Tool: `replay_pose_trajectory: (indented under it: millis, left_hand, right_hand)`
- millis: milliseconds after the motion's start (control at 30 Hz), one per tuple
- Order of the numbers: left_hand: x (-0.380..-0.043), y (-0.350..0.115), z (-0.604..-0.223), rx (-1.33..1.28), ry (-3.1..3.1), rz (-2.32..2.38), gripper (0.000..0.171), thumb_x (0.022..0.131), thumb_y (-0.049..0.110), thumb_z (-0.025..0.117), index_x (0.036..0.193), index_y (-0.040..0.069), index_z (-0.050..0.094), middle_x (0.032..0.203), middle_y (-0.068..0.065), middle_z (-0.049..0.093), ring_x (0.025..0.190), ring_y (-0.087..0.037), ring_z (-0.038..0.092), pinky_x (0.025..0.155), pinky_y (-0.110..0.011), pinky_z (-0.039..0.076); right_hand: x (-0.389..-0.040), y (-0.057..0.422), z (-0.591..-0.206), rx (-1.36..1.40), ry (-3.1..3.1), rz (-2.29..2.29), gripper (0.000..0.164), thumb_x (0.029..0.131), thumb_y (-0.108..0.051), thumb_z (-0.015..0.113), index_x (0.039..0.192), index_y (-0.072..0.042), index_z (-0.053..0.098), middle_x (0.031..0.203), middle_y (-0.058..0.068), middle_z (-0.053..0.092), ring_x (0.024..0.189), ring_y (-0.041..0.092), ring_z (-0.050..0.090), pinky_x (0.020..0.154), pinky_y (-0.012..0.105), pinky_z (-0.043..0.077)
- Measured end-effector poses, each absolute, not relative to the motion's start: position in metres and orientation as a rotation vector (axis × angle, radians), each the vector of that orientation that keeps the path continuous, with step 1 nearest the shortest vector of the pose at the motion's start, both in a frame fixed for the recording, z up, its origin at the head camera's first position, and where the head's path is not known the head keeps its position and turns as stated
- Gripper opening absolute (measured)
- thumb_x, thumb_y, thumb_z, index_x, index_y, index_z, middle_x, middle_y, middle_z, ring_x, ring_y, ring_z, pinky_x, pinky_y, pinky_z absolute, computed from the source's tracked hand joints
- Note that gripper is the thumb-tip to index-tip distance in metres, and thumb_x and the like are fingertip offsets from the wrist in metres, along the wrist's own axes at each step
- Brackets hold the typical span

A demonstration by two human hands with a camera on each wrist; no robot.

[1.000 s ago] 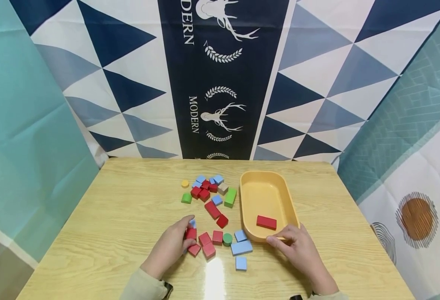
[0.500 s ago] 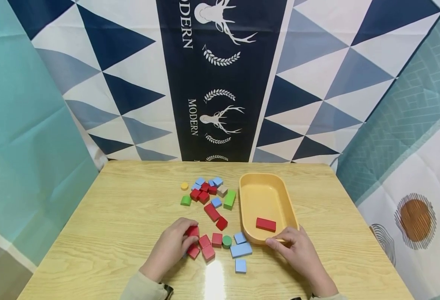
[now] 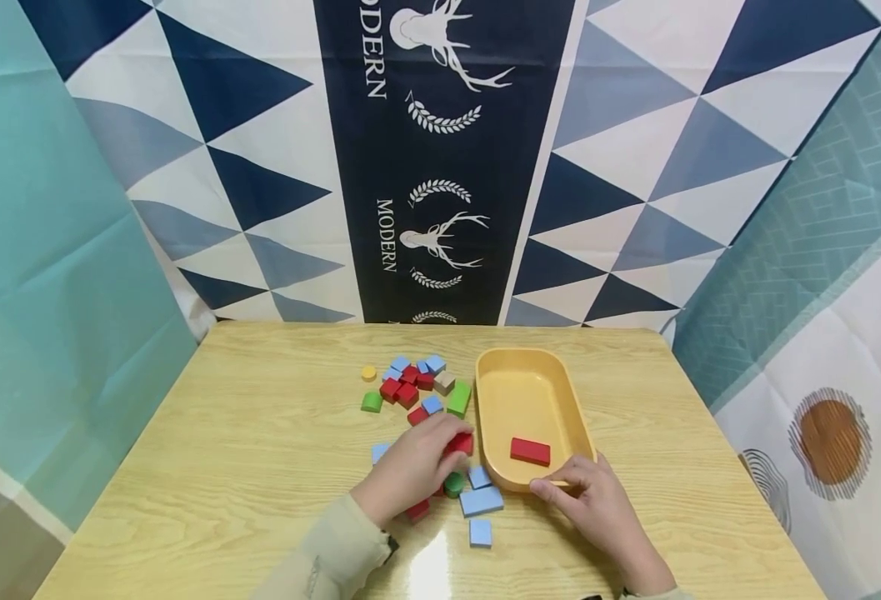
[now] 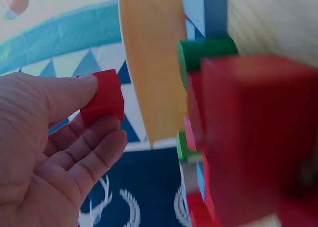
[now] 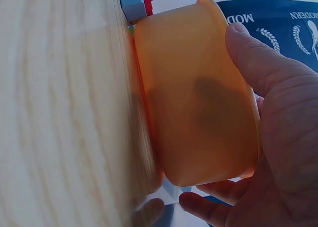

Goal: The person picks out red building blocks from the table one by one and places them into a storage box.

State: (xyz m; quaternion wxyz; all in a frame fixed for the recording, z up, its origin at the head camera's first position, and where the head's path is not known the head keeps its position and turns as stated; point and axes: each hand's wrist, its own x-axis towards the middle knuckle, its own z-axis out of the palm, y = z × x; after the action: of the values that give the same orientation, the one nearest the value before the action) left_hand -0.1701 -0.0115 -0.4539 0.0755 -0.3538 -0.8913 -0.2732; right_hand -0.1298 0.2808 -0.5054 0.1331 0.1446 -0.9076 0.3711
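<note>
My left hand [image 3: 412, 468] pinches a red block [image 4: 103, 98] between thumb and fingers, raised off the table just left of the yellow tray [image 3: 479, 417]. In the left wrist view, that block's faces show plainly past the fingertips. At the tray's near right corner, my right hand [image 3: 593, 500] grips the rim, thumb on the outer side. One long red block [image 3: 530, 452] lies inside the tray toward its near end. Under and beside my left hand are a green cylinder [image 3: 453, 483] and other red blocks, partly hidden by the hand.
Blue blocks [image 3: 481, 501] lie just left of the tray's near end. Farther back is a cluster of red and blue blocks [image 3: 407, 394], with a green block [image 3: 458, 398] and a wood-coloured cube [image 3: 444, 382]. A small yellow disc [image 3: 368, 373] sits at its left.
My left hand has lifted a red block from the group at left and carried it right, toward the tray. My right hand keeps its grip on the rim.
</note>
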Motion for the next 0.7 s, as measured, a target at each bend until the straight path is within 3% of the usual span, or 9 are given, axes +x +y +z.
replay_pose_trajectory:
  millis: [267, 700]
  left_hand:
    - [-0.185, 0.026, -0.456, -1.153, -2.693, -0.678, 0.035, 0.096, 0.026, 0.066, 0.129, 0.015, 0.057, 0.123, 0.003, 0.056, 0.106, -0.003, 0.050, 0.092, -0.024, 0.051]
    - [-0.186, 0.039, -0.464, -1.129, -2.644, -0.607, 0.041, 0.092, 0.028, 0.071, 0.128, 0.015, 0.056, 0.124, 0.002, 0.053, 0.107, -0.005, 0.048, 0.093, -0.022, 0.050]
  right_hand:
    - [-0.131, 0.279, -0.506, 0.432, -2.633, 1.057, 0.009, 0.079, -0.038, 0.082, 0.074, -0.032, 0.076, 0.071, -0.018, 0.061, 0.067, 0.008, 0.053, 0.102, 0.074, 0.018]
    - [-0.129, 0.280, -0.503, 0.440, -2.604, 1.072, 0.011, 0.078, -0.031, 0.084, 0.072, -0.031, 0.075, 0.069, -0.017, 0.061, 0.067, 0.010, 0.055, 0.099, 0.077, 0.017]
